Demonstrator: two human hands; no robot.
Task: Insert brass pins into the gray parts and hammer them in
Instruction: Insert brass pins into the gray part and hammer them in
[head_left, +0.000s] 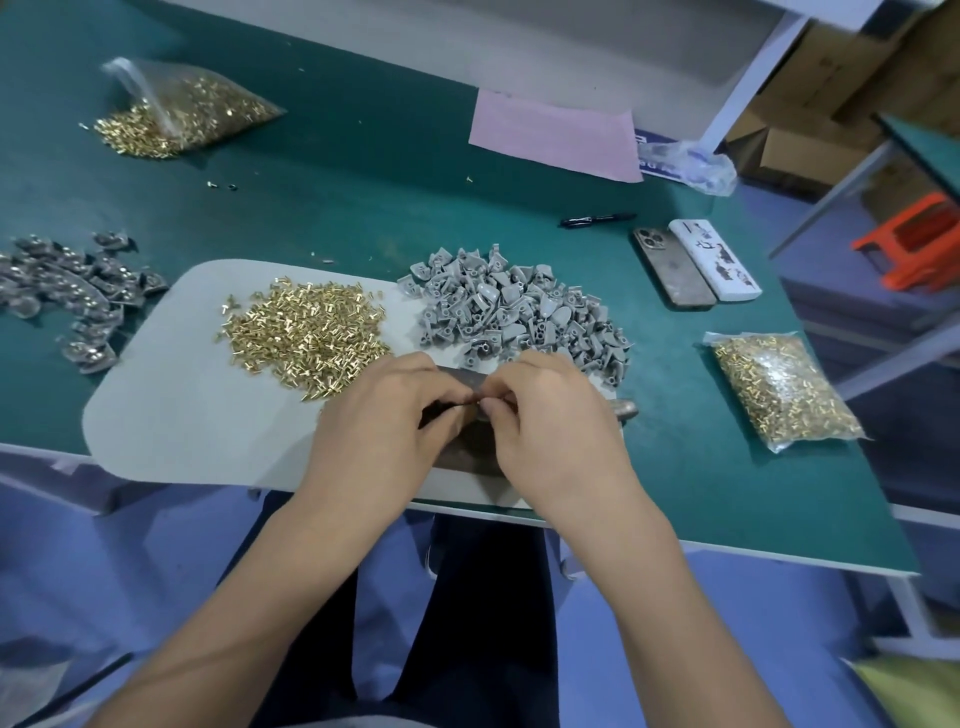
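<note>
Brass pins (306, 332) heaped just beyond left hand's (387, 415) grip.

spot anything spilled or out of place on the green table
The clear plastic bag of brass pins at far left lies open, pins spilling onto the green table. A few stray pins lie loose nearby.

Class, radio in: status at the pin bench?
Left hand and right hand pinch something small together, hidden. Brass pins, gray parts heaped beyond. Nothing obstructing.
</note>
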